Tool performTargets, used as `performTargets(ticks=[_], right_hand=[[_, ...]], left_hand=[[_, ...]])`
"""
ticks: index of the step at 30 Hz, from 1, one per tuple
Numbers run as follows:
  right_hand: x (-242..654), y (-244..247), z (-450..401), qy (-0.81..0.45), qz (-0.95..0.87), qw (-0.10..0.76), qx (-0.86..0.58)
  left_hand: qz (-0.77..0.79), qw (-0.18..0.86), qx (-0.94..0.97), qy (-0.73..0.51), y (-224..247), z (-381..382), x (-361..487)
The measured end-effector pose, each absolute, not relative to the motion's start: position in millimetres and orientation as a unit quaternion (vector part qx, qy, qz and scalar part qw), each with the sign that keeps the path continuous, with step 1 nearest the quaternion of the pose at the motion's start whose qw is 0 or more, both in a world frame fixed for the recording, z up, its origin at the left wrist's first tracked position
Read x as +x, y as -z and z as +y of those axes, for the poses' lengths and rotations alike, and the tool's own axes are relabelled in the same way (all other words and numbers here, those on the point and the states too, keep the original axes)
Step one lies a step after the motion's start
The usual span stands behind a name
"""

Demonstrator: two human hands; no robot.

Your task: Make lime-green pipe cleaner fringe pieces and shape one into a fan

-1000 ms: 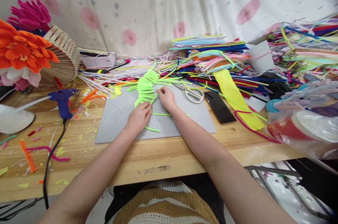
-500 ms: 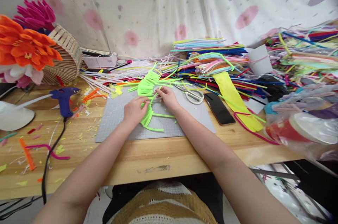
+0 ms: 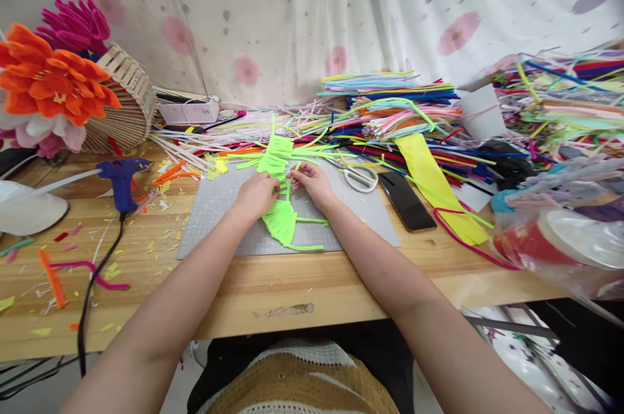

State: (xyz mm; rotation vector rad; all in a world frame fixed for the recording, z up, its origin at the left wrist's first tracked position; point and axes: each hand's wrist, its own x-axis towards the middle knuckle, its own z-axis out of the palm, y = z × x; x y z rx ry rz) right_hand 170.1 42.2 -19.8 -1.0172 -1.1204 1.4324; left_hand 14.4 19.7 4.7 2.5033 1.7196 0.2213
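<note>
A bright green piece made of many side-by-side fuzzy stems [image 3: 279,223] hangs together in a long strip over the grey cutting mat [image 3: 214,219]. My left hand [image 3: 258,195] is closed on its middle from the left side, fingertips pinched. On the other side my right hand [image 3: 312,183] pinches a thin green stem that runs down the strip's middle. Loose green stem ends stick out to the right, under my right wrist, and at the top.
White-handled scissors [image 3: 361,178] and a black phone [image 3: 406,201] lie right of my hands. A blue glue gun [image 3: 123,183] stands at left, near orange flowers [image 3: 58,86]. Bundles of coloured stems [image 3: 400,112] line the back; a yellow strip [image 3: 439,186] and a bagged cup [image 3: 531,238] are at right.
The lower part of the green piece has turned and spread flatter, its end stem now reaching farther right. My left hand has moved slightly right and up.
</note>
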Motion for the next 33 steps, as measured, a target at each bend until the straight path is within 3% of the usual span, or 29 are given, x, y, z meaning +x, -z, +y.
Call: performTargets(ticks=[6, 14, 20, 27, 33], right_hand=[[170, 16, 35, -0.572, -0.5, 0.484, -0.435], [172, 22, 35, -0.491, -0.624, 0.414, -0.446], [173, 27, 33, -0.319, -0.746, 0.352, -0.467], [173, 19, 26, -0.27, -0.78, 0.29, -0.485], [175, 22, 29, -0.314, -0.743, 0.313, -0.502]], left_hand=[[0.58, 0.035, 0.793, -0.184, 10, 4, 16], [0.608, 0.114, 0.72, -0.315, 23, 9, 9], [0.604, 0.114, 0.716, -0.331, 24, 9, 7], [0.608, 0.1, 0.714, -0.332, 23, 8, 8], [0.58, 0.091, 0.744, -0.319, 18, 3, 12]])
